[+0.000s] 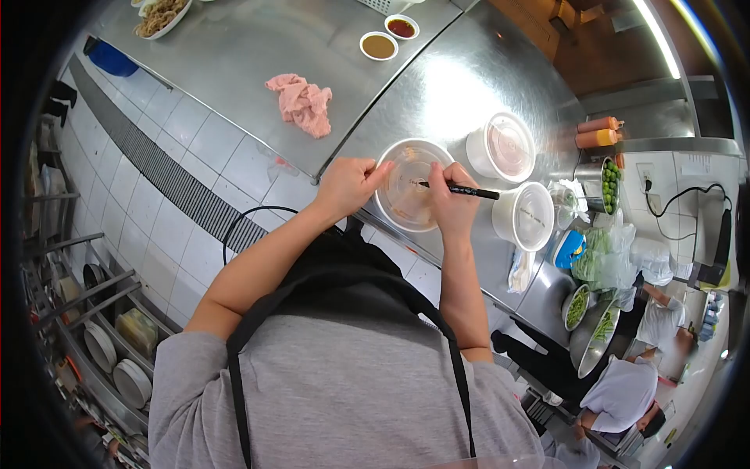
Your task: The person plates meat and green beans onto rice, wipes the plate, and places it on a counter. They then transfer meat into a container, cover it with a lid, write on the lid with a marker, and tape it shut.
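Lidded tub (pixel 402 213): on the steel counter (pixel 426 117), at its near edge, likely for easy reach.
Black pen (pixel 478 192): slants, tip at the lid.
Right hand (pixel 453 205): pinches the pen near its tip, probably for control.
Left hand (pixel 350 187): thumb on the rim, seemingly steadying; whether its fingers grip, I cannot tell.
Neighbouring tub (pixel 533 217): beside, perhaps leaving elbow room.

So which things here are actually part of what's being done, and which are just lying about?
In use:
black pen, in the right hand, tip at the lid
clear-lidded tub, left hand at its rim
perhaps the two other lidded tubs nearby

Seemingly just lying about:
pink cloth
two sauce cups
squeeze bottles
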The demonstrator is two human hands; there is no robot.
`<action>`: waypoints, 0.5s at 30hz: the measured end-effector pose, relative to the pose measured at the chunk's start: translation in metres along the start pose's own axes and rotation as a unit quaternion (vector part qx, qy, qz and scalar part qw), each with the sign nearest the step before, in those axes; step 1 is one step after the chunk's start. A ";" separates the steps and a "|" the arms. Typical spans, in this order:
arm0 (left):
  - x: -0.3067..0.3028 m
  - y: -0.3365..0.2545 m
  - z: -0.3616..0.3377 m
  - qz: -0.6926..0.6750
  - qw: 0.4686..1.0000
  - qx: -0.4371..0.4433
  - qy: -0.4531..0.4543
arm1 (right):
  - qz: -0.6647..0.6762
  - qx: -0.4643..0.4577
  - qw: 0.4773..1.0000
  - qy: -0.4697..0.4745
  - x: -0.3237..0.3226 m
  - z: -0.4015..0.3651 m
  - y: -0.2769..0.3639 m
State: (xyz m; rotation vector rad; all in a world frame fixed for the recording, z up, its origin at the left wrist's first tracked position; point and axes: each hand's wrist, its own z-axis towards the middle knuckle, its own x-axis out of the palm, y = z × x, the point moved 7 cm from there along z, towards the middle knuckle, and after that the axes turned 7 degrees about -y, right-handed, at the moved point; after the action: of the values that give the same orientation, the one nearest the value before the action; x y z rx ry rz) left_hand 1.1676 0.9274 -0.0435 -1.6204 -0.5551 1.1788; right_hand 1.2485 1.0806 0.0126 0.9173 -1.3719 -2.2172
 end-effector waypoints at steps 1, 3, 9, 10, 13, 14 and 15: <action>0.001 0.000 0.000 0.001 1.000 -0.001 0.003 | 0.007 0.004 1.000 0.008 0.001 -0.001 0.000; 0.001 0.000 0.000 -0.003 1.000 -0.003 0.005 | 0.004 -0.008 1.000 0.012 0.001 -0.001 0.001; 0.001 0.001 0.000 -0.003 1.000 -0.005 0.004 | -0.002 -0.016 1.000 0.013 0.000 0.000 0.001; 0.001 0.000 0.000 -0.004 1.000 -0.002 0.003 | -0.006 -0.028 0.999 0.016 0.001 0.000 0.002; 0.000 -0.001 0.000 -0.004 1.000 -0.003 0.001 | -0.003 -0.009 1.000 0.001 -0.001 0.002 0.002; 0.000 0.000 0.000 -0.004 1.000 -0.003 0.001 | -0.003 -0.009 1.000 0.001 -0.001 0.001 0.002; 0.000 0.000 0.000 -0.004 1.000 -0.001 0.001 | -0.004 -0.015 1.000 0.009 0.000 0.001 0.004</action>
State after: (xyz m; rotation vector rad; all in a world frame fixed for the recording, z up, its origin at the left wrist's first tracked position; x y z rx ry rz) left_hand 1.1679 0.9275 -0.0438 -1.6189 -0.5607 1.1721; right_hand 1.2478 1.0791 0.0164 0.9317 -1.3256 -2.2227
